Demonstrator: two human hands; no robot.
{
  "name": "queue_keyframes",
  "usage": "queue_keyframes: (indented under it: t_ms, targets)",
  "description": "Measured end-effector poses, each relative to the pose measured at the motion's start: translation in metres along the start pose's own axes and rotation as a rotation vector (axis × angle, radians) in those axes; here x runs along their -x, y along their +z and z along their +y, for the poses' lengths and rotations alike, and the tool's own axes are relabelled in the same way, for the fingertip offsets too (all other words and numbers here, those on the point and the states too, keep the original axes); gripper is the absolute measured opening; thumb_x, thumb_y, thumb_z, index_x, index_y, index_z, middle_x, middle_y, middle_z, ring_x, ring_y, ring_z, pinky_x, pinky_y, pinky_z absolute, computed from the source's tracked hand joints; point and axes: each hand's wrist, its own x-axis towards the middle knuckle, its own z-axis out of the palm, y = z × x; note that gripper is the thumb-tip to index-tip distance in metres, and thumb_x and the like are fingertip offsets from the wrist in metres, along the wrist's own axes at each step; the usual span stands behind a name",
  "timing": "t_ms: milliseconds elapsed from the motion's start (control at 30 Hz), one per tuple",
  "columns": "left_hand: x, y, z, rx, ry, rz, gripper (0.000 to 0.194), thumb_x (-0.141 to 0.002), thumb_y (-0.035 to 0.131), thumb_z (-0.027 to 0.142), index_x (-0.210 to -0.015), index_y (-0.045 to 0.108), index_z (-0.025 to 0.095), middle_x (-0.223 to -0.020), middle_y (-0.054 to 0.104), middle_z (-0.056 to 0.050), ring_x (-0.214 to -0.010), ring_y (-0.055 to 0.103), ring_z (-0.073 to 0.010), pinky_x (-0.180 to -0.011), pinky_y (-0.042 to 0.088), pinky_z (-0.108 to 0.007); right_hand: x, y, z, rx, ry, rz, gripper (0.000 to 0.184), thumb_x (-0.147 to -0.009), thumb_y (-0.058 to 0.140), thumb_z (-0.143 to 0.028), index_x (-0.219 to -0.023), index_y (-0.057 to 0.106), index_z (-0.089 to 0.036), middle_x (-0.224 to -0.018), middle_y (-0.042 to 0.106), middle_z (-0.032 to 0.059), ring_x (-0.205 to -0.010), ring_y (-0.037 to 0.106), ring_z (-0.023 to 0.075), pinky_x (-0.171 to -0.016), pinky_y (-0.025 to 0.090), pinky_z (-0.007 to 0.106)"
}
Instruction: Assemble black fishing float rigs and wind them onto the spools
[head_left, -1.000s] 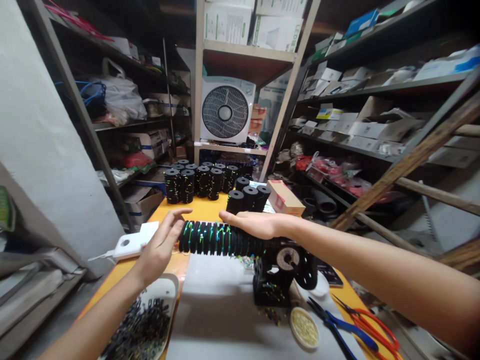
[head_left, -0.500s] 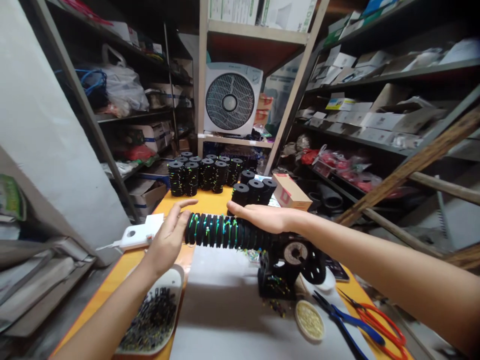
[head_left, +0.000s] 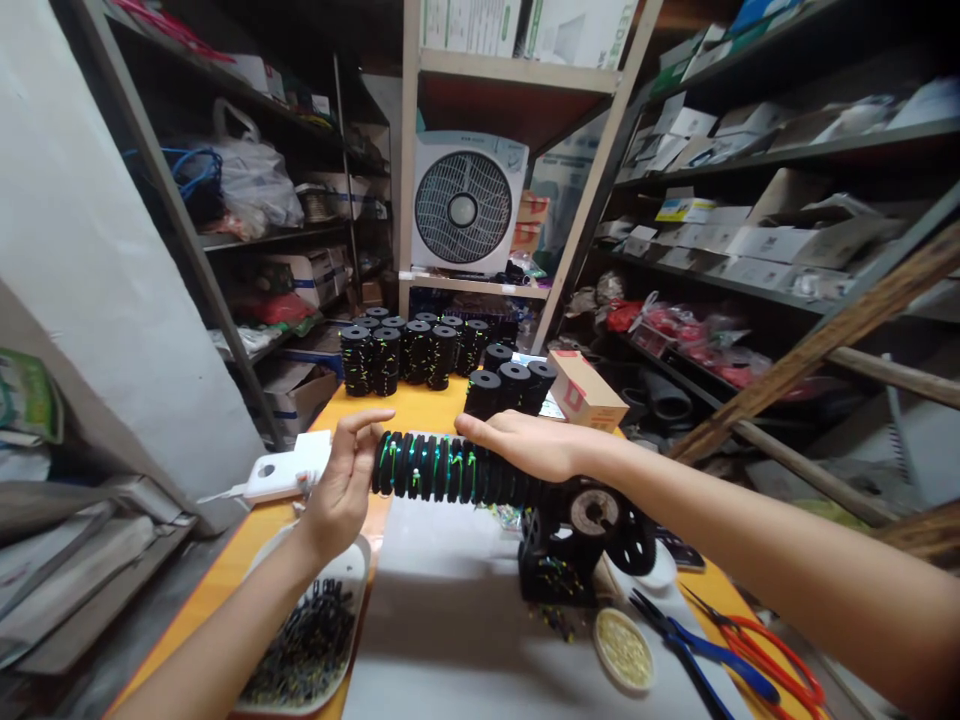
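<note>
A black ribbed foam spool (head_left: pixel 431 467) lies level above the table, with green and blue threads and small beads across its grooves. Its right end meets a black stand (head_left: pixel 559 560) with a round hub. My left hand (head_left: pixel 343 490) is at the spool's left end, fingers bent around that end. Across the spool's top right part lies my right hand (head_left: pixel 536 445), palm down and stretched out flat; some of its fingers are hidden. Behind my hands, several upright black spools (head_left: pixel 416 350) carry yellow-green bits.
A white tray (head_left: pixel 365 570) of small dark parts sits at left, near a white power strip (head_left: pixel 281 475). At right are a small dish (head_left: pixel 624 650), blue-handled pliers (head_left: pixel 720 655) and orange-handled scissors (head_left: pixel 780 660). A carton (head_left: pixel 589 390) and a box fan (head_left: pixel 469 200) stand farther back.
My left fingers have bent more at the spool's end, and the hand looks more upright. My right hand stays on top. The whole view has shifted slightly.
</note>
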Motion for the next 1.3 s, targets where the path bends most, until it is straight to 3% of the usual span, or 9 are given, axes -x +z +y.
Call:
queue_keyframes:
  t_ms: [100, 267, 400, 533, 633, 833, 1000, 1167, 1300]
  targets:
    - [0.001, 0.005, -0.007, 0.162, -0.017, 0.046, 0.028, -0.09, 0.055, 0.043, -0.114, 0.056, 0.029, -0.084, 0.05, 0.001, -0.065, 0.044, -0.0134, -0.06, 0.039, -0.025, 0.008, 0.003, -0.006, 0.047, -0.035, 0.041, 0.075, -0.087, 0.018, -0.075, -0.058, 0.059, -0.018, -0.06, 0.058, 0.0051, -0.057, 0.051, 0.0188, -0.058, 0.036, 0.032]
    - [0.0, 0.024, 0.005, 0.514, -0.157, 0.121, 0.035, -0.092, 0.049, 0.044, -0.125, 0.048, 0.033, -0.121, 0.056, -0.001, -0.111, 0.052, -0.0168, -0.093, 0.042, -0.029, 0.021, 0.015, -0.015, 0.36, -0.157, 0.25, 0.068, -0.091, 0.022, -0.069, -0.08, 0.065, -0.017, -0.071, 0.066, 0.0086, -0.064, 0.058, 0.0216, -0.061, 0.037, 0.032]
    - [0.007, 0.037, 0.012, 0.72, -0.336, 0.058, 0.056, -0.087, 0.043, 0.064, -0.122, 0.056, 0.022, -0.109, 0.068, -0.009, -0.107, 0.06, -0.0258, -0.094, 0.046, -0.043, 0.034, 0.022, -0.021, 0.426, -0.187, 0.383, 0.061, -0.093, 0.029, -0.062, -0.097, 0.065, -0.013, -0.082, 0.069, 0.013, -0.083, 0.062, 0.0272, -0.086, 0.04, 0.042]
    - [0.02, 0.042, 0.008, 0.833, -0.393, 0.083, 0.065, -0.077, 0.047, 0.074, -0.112, 0.064, 0.022, -0.107, 0.07, -0.008, -0.115, 0.057, -0.0259, -0.097, 0.046, -0.043, 0.071, 0.044, -0.024, 0.054, -0.274, 0.983, 0.04, -0.098, 0.035, -0.043, -0.121, 0.055, -0.018, -0.119, 0.061, 0.012, -0.115, 0.052, 0.0259, -0.1, 0.036, 0.043]
    - [0.031, 0.044, 0.007, 0.833, -0.397, 0.062, 0.056, -0.069, 0.065, 0.067, -0.108, 0.066, 0.027, -0.106, 0.07, -0.003, -0.113, 0.056, -0.024, -0.096, 0.046, -0.042, 0.104, 0.085, -0.025, -0.379, -0.152, 1.306, 0.025, -0.098, 0.038, -0.033, -0.108, 0.059, -0.023, -0.105, 0.064, 0.0056, -0.101, 0.058, 0.0204, -0.09, 0.043, 0.035]
    - [0.039, 0.039, 0.019, 0.642, -0.457, -0.071, 0.038, -0.062, 0.085, 0.018, -0.096, 0.067, 0.017, -0.089, 0.068, -0.004, -0.081, 0.059, -0.0161, -0.074, 0.047, -0.029, 0.124, 0.165, -0.023, -0.706, 0.028, 0.998, 0.02, -0.09, 0.054, -0.038, -0.097, 0.064, -0.021, -0.096, 0.066, 0.0078, -0.091, 0.062, 0.0229, -0.081, 0.049, 0.033]
    - [0.04, 0.037, 0.016, 0.526, -0.502, -0.142, 0.028, -0.074, 0.077, 0.031, -0.074, 0.055, 0.014, -0.061, 0.045, 0.006, -0.052, 0.038, -0.0056, -0.052, 0.033, -0.022, 0.119, 0.176, -0.023, -0.873, 0.108, 0.896, 0.026, -0.088, 0.056, -0.046, -0.093, 0.065, -0.022, -0.092, 0.067, 0.0082, -0.088, 0.063, 0.0241, -0.08, 0.05, 0.032]
    - [0.048, 0.034, 0.002, 0.437, -0.502, -0.166, 0.032, -0.088, 0.056, 0.043, -0.071, 0.044, 0.018, -0.056, 0.027, 0.01, -0.044, 0.019, -0.0053, -0.042, 0.017, -0.021, 0.114, 0.18, -0.027, -0.819, 0.087, 0.826, 0.026, -0.087, 0.057, -0.046, -0.089, 0.067, -0.023, -0.088, 0.068, 0.0071, -0.081, 0.063, 0.0229, -0.078, 0.048, 0.031]
    - [0.057, 0.031, 0.011, 0.303, -0.465, -0.157, 0.04, -0.089, 0.05, 0.052, -0.067, 0.039, 0.02, -0.053, 0.02, 0.011, -0.045, 0.013, -0.0068, -0.044, 0.01, -0.024, 0.108, 0.185, -0.031, -0.827, 0.094, 0.767, 0.028, -0.086, 0.057, -0.049, -0.088, 0.068, -0.022, -0.089, 0.069, 0.0077, -0.082, 0.063, 0.0236, -0.079, 0.048, 0.031]
